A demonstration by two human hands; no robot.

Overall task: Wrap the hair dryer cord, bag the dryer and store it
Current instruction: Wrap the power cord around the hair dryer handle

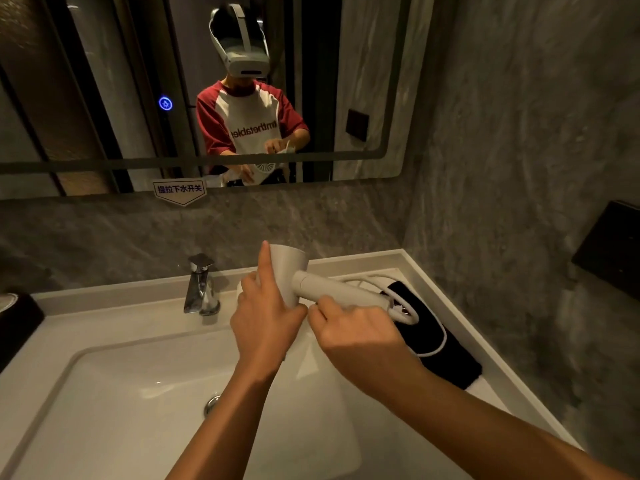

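A white hair dryer (291, 268) is held above the back right of the sink counter, its barrel upright and its handle (339, 291) pointing right. My left hand (265, 317) grips the barrel, index finger stretched up along it. My right hand (356, 329) is closed under the handle near its joint, pinching the white cord (412, 315). The cord loops off the handle's end and trails over a black bag (440, 351) lying flat on the counter's right side. The plug is hidden.
A white sink basin (138, 393) with a chrome faucet (201, 285) fills the lower left. A mirror (104, 98) hangs above; grey stone wall stands close on the right with a black fixture (613, 247). A dark object (17, 323) sits at the counter's left edge.
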